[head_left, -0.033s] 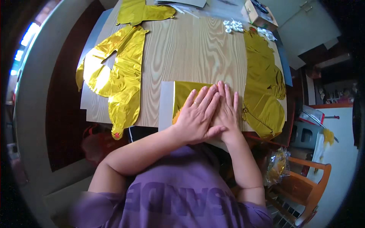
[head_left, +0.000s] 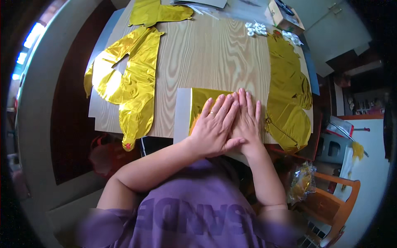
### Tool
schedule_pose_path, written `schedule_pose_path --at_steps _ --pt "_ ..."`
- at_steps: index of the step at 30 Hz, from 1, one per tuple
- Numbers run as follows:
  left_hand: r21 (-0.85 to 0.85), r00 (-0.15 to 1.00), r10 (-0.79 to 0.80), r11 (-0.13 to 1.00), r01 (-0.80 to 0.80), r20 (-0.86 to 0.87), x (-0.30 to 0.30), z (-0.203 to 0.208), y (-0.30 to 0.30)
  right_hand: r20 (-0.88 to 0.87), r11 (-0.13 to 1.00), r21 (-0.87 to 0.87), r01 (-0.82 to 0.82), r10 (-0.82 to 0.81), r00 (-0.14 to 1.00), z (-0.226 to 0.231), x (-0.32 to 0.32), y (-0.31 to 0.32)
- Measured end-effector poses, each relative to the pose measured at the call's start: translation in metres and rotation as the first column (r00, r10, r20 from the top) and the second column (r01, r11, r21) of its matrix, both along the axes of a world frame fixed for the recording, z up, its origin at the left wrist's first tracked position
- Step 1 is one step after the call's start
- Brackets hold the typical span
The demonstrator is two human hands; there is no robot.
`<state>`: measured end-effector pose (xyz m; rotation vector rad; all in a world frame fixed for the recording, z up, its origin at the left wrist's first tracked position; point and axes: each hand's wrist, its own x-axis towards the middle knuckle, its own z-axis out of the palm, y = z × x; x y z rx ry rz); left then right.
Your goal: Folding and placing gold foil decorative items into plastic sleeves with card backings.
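Both hands lie flat, fingers spread, gripping nothing: the left hand [head_left: 215, 128] partly overlaps the right hand [head_left: 247, 120], pressing one folded gold foil sheet [head_left: 200, 103] at the near edge of the wooden bench [head_left: 206, 53]. Farther off, three flat gold foil balloons: left [head_left: 124, 82], right [head_left: 287, 95], far [head_left: 155, 11].

A pale wood-grain surface [head_left: 215, 53] fills the middle of the view, its edges bending with the lens. To its left the floor [head_left: 70, 124] is dark reddish-brown, bordered by a broad pale grey curved band [head_left: 33, 136]. Bright blue-white daylight [head_left: 31, 39] shows at the far upper left. At the upper right stands a pale grey-green cabinet [head_left: 335, 29] with small handles. On the right a white wall [head_left: 372, 165] meets a red-trimmed edge, and a wooden chair [head_left: 335, 198] with orange-brown rails sits at the lower right.
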<state>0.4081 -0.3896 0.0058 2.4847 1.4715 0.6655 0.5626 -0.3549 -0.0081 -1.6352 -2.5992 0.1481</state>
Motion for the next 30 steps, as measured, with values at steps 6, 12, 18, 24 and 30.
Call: schedule_pose_path --at_steps 6,12,18,24,30 --pt "0.005 0.996 0.045 0.999 -0.044 -0.083 -0.023 -0.004 -0.016 -0.055 0.997 0.077 -0.031 0.035 0.998 0.005 0.0 -0.004" --pt "-0.057 0.972 0.126 0.989 -0.14 -0.197 -0.043 0.0 -0.03 -0.075 0.997 0.057 -0.042 0.046 0.996 0.014 -0.001 -0.004" --pt "-0.297 0.996 0.086 0.952 -0.071 0.039 -0.063 0.013 -0.022 -0.048 0.999 0.033 -0.026 0.028 0.998 0.016 -0.001 -0.005" --pt "-0.199 0.945 0.282 0.948 -0.248 0.166 -0.072 0.041 0.0 -0.105 0.999 0.045 -0.029 0.033 0.994 0.01 0.0 -0.005" --pt "-0.057 0.995 0.092 0.994 -0.09 0.036 -0.003 0.01 0.01 -0.016 0.995 0.081 -0.066 0.068 0.998 0.002 0.004 -0.003"
